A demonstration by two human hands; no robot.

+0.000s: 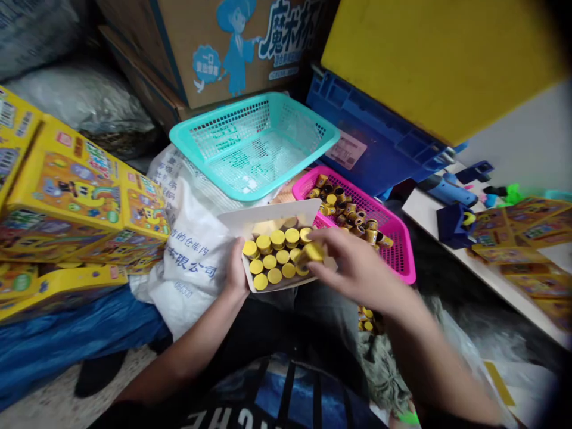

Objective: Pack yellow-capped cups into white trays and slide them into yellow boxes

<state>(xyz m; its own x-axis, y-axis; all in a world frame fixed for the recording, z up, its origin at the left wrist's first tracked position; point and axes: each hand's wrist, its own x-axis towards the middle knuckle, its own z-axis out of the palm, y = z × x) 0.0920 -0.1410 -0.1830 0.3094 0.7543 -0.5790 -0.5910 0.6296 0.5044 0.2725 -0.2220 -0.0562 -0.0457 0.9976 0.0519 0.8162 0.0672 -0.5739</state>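
My left hand (236, 271) grips the left end of an open carton (286, 213) with its flap raised at the back. Rows of small round cups with yellow lids (269, 261) stand upright inside it. Between the thumb and fingers of my right hand (357, 265) is one yellow-lidded cup (311, 254), tilted and slightly blurred, over the right end of the carton. Just behind that hand, a pink basket (402, 253) holds many loose cups of the same kind (342, 208), lying every way.
A turquoise basket (196, 140) sits beyond the carton, on white sacks (187, 262). Yellow printed boxes (80, 185) are stacked at left. A brown cardboard box (179, 53) and a blue crate (357, 128) stand behind. At right is a white shelf (429, 217) with a tape dispenser (456, 223).
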